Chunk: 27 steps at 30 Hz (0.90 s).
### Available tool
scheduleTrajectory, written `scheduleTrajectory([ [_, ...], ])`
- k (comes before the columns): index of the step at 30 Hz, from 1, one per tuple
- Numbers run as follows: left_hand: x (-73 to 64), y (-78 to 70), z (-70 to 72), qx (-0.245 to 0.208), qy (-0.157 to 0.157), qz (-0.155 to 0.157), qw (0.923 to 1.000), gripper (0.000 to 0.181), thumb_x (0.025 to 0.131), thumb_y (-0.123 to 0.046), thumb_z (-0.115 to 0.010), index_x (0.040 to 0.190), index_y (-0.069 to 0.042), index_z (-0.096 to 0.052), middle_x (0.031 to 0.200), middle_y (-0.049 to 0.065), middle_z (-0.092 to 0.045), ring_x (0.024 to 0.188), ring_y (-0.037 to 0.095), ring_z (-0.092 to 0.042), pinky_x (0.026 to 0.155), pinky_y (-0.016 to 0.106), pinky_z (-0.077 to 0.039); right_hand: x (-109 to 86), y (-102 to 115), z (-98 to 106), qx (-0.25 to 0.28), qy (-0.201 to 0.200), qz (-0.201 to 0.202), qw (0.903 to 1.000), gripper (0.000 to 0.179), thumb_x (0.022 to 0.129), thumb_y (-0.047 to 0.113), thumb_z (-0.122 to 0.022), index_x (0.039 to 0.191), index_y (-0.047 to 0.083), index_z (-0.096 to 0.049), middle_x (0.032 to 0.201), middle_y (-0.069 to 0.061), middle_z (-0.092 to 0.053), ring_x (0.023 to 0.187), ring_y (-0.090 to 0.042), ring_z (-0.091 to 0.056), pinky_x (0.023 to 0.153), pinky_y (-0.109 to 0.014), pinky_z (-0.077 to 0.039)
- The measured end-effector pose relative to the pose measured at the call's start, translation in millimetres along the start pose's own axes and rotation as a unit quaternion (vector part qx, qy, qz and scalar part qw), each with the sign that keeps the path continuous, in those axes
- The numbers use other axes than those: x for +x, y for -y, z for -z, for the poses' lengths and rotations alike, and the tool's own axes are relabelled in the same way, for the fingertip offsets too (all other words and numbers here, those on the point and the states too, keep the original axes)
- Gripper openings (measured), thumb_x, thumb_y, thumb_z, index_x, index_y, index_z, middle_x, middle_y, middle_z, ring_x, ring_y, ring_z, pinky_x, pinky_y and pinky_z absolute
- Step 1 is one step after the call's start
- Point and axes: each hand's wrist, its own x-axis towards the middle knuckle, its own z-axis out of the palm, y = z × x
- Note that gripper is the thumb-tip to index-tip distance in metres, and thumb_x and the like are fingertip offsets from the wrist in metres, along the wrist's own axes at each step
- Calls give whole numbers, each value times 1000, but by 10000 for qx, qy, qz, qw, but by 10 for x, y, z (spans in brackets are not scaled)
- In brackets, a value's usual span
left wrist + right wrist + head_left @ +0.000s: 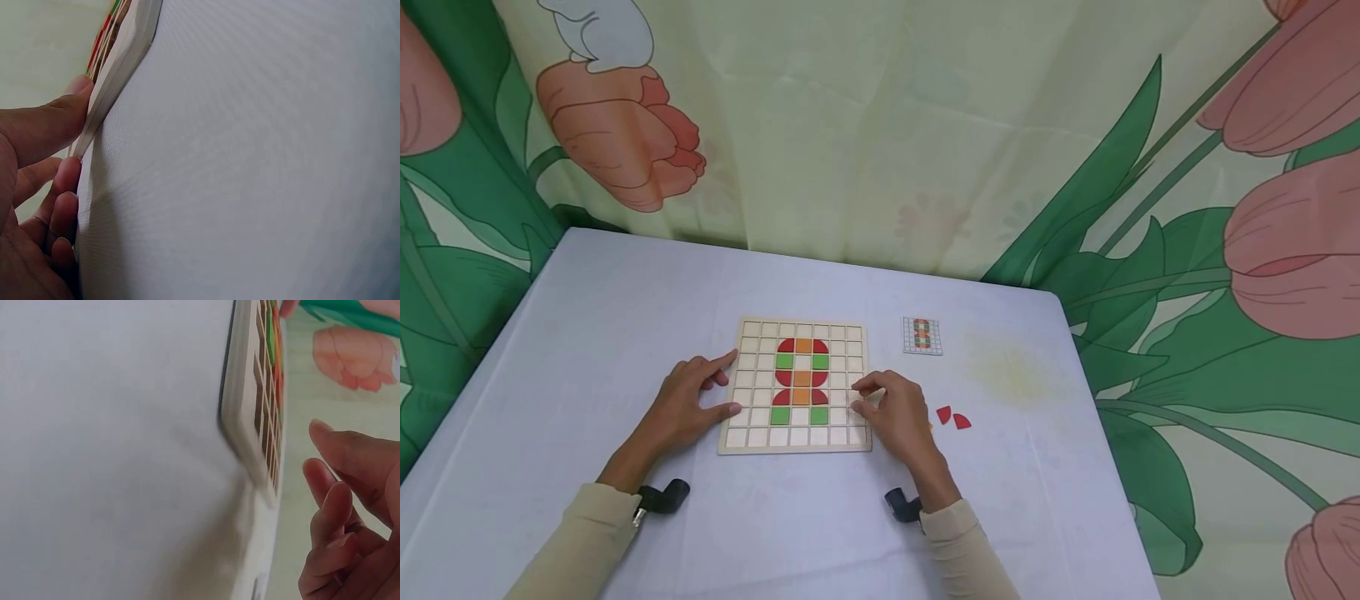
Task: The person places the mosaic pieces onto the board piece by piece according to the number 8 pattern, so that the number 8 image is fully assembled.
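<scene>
A wooden grid board [760, 437] lies flat on the table, with red rounded pieces, orange squares [802, 396] and green squares [780, 415] set in its middle columns. At the board's left edge my left hand [683, 404] rests with thumb and index finger spread along the rim; the left wrist view shows the thumb [47, 128] touching that rim. Over the right edge hovers my right hand [897, 414]. Its thumb and index fingertips stand apart, and no piece shows between them in the right wrist view. Two loose red quarter-circle pieces [962, 422] lie right of this hand.
A small pattern card [922, 336] with a similar coloured design lies beyond the board to the right. A sliver of an orange piece [931, 426] shows beside the right wrist, mostly hidden. White cloth covers the table [647, 283]; a printed curtain [865, 150] hangs behind it.
</scene>
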Motion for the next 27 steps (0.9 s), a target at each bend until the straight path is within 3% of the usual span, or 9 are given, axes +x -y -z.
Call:
scheduleTrajectory([
  [11,-5,1,-1,3,5,2,10000,91,85,-20,-90,163,-10,-43,112,8,-59,107,25,-46,84,41,-41,-24,-362,239,176,-423,-178,9988,28,82,10,-92,103,24,-80,93,5,-74,69,-15,-54,63,-26,-44],
  [19,-8,16,-3,-11,9,8,10000,91,86,-20,-90,163,-11,-42,112,7,-59,107,25,-46,84,41,-41,-52,-518,380,279,-554,-564,9965,27,83,9,-90,105,21,-80,94,4,-73,63,-18,-56,52,-28,-45],
  [27,-12,14,-11,7,-48,-68,10000,91,85,-20,-90,162,-10,-43,111,8,-60,106,25,-46,84,41,-41,-55,-632,472,37,-590,-996,9933,28,84,10,-89,108,21,-80,99,1,-74,71,-21,-56,60,-29,-45],
])
